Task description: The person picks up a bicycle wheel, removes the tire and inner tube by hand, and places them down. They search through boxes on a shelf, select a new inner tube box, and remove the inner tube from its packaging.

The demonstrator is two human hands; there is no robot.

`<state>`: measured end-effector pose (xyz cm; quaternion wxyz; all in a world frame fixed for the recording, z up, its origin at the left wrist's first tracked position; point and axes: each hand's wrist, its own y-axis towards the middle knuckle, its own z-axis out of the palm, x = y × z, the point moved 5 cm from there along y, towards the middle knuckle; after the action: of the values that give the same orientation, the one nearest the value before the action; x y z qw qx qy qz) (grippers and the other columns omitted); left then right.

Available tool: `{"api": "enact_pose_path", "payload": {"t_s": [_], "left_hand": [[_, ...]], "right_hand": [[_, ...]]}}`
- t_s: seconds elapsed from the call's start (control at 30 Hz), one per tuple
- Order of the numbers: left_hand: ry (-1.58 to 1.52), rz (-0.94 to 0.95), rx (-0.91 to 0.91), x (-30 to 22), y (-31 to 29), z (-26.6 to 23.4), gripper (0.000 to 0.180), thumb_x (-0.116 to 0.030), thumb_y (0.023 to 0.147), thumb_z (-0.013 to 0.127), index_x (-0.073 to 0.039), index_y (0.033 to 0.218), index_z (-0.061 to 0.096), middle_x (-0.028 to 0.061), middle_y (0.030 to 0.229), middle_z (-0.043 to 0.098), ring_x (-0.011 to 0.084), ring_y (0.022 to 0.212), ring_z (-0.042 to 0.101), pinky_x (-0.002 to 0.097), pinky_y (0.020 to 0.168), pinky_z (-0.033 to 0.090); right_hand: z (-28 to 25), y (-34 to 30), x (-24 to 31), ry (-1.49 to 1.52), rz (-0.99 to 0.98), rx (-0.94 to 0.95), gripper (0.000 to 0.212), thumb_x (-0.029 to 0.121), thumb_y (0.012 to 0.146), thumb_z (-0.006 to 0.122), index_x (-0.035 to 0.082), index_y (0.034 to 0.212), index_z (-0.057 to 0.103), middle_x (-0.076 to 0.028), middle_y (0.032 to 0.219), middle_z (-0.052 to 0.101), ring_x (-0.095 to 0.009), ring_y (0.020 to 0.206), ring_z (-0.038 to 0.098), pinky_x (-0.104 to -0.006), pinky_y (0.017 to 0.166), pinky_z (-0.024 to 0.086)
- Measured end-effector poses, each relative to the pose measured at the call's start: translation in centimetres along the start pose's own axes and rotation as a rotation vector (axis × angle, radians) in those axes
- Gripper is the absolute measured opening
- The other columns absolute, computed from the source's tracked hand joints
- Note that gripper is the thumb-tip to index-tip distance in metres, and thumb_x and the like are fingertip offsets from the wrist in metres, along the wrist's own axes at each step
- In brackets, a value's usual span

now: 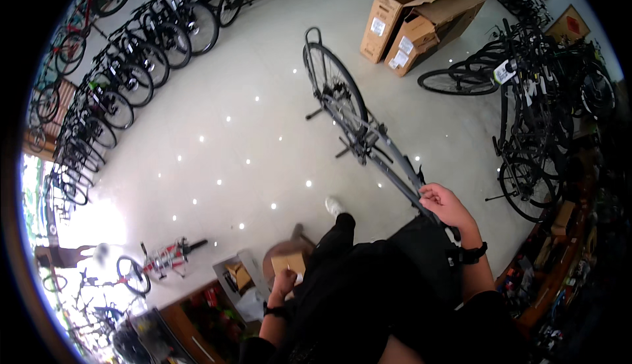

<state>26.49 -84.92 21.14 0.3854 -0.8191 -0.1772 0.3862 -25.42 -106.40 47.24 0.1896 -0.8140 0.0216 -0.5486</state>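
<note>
Right hand (446, 205) grips the bike (359, 127) frame, whose axis runs toward upper centre; left hand (284, 284) pinches a box (288, 262) at lower centre.

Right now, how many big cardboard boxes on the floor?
2: one tall box at the top, flaps open; the second box leaning against its right side. More may be hidden behind the bikes.

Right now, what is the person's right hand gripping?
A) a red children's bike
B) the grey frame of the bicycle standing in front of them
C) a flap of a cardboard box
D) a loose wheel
B: the right hand is closed around a tube of the grey bicycle, while the left hand is down at a small cardboard box.
</note>
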Motion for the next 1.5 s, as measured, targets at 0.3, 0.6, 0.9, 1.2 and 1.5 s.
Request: {"api": "enact_pose_path", "payload": {"t_s": [0.3, 0.6, 0.9, 1.2, 1.5], "left_hand": [[-0.015, 0.113, -0.152, -14.1, 9.4, -18.2, 0.033, -0.030, 0.089, 0.064, 0.003, 0.092, 0.067, 0.0143, 0.081, 0.073, 0.0252, 0.078, 0.071, 0.0368, 0.074, 0.054], [0.185, 0.166, -0.221, -21.4, 26.3, -37.6, 0.029, -0.030, 0.088, 0.065, -0.001, 0.092, 0.067, 0.0203, 0.090, 0.071, 0.0376, 0.091, 0.068, 0.0455, 0.079, 0.054], [0.190, 0.180, -0.254, -28.8, 44.2, -60.9, 0.025, -0.026, 0.089, 0.062, -0.003, 0.094, 0.069, 0.0210, 0.093, 0.071, 0.0384, 0.092, 0.068, 0.0454, 0.081, 0.053], [0.249, 0.291, -0.202, -39.4, 66.5, -82.3, 0.023, -0.023, 0.090, 0.059, -0.005, 0.097, 0.070, 0.0217, 0.095, 0.071, 0.0393, 0.093, 0.067, 0.0453, 0.083, 0.053], [0.489, 0.374, -0.103, -49.9, 86.1, -105.3, 0.022, -0.020, 0.091, 0.056, -0.007, 0.099, 0.072, 0.0224, 0.097, 0.070, 0.0401, 0.093, 0.067, 0.0451, 0.085, 0.053]], "right_hand": [[0.2, 22.0, 11.3, -0.201, -0.030, -0.046, 0.036, 0.021, 0.092, 0.068, -0.004, 0.116, 0.057, -0.013, 0.094, 0.069, -0.022, 0.080, 0.065, -0.0340, 0.072, 0.051], [4.9, 46.4, 19.0, -0.249, -0.078, 0.112, 0.040, 0.021, 0.090, 0.068, 0.001, 0.123, 0.056, -0.011, 0.091, 0.069, -0.023, 0.083, 0.066, -0.0363, 0.071, 0.051], [11.0, 73.7, 32.6, -0.207, -0.281, 0.055, 0.024, 0.007, 0.085, 0.070, -0.001, 0.106, 0.062, -0.010, 0.088, 0.069, -0.022, 0.083, 0.068, -0.0336, 0.074, 0.053], [13.3, 94.1, 39.0, -0.200, -0.177, -0.085, 0.018, 0.007, 0.086, 0.068, 0.001, 0.101, 0.063, -0.011, 0.089, 0.070, -0.020, 0.083, 0.068, -0.0336, 0.075, 0.053], [8.9, 103.8, 48.5, -0.099, 0.147, -0.503, 0.026, 0.023, 0.095, 0.066, -0.001, 0.086, 0.064, -0.008, 0.065, 0.064, -0.017, 0.056, 0.061, -0.0312, 0.057, 0.049]]}}
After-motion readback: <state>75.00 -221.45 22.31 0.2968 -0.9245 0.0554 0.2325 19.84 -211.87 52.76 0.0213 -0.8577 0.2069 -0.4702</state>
